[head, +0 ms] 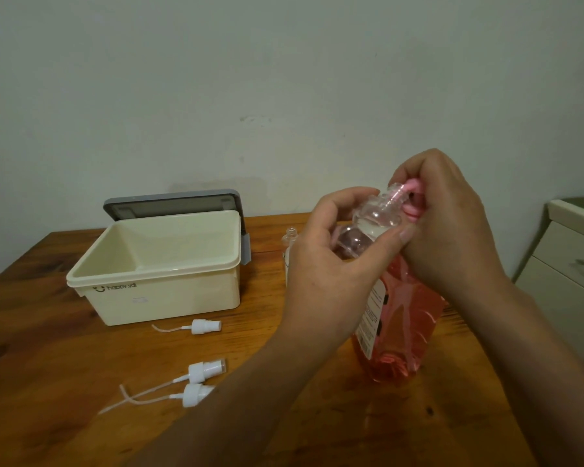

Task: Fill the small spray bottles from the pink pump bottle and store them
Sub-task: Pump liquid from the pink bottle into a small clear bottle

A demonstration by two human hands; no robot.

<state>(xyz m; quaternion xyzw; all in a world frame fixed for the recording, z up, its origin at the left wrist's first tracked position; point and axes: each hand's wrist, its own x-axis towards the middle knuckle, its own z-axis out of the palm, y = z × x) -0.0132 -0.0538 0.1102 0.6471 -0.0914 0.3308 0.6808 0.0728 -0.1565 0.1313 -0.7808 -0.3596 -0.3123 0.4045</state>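
Observation:
A pink pump bottle (405,325) stands on the wooden table at the right. My right hand (452,230) is curled over its pink pump head (413,193). My left hand (327,261) holds a small clear spray bottle (371,224) tilted, its open neck against the pump nozzle. Another small clear bottle (289,239) stands uncapped behind my left hand, mostly hidden. Three white spray caps with thin tubes lie on the table: one (204,326) near the box and two (204,369) (194,394) closer to me.
A cream storage box (155,291) stands open at the left, its grey lid (172,202) leaning upright against the wall behind it. A white cabinet (573,264) stands beyond the wooden table (64,365) at its right edge.

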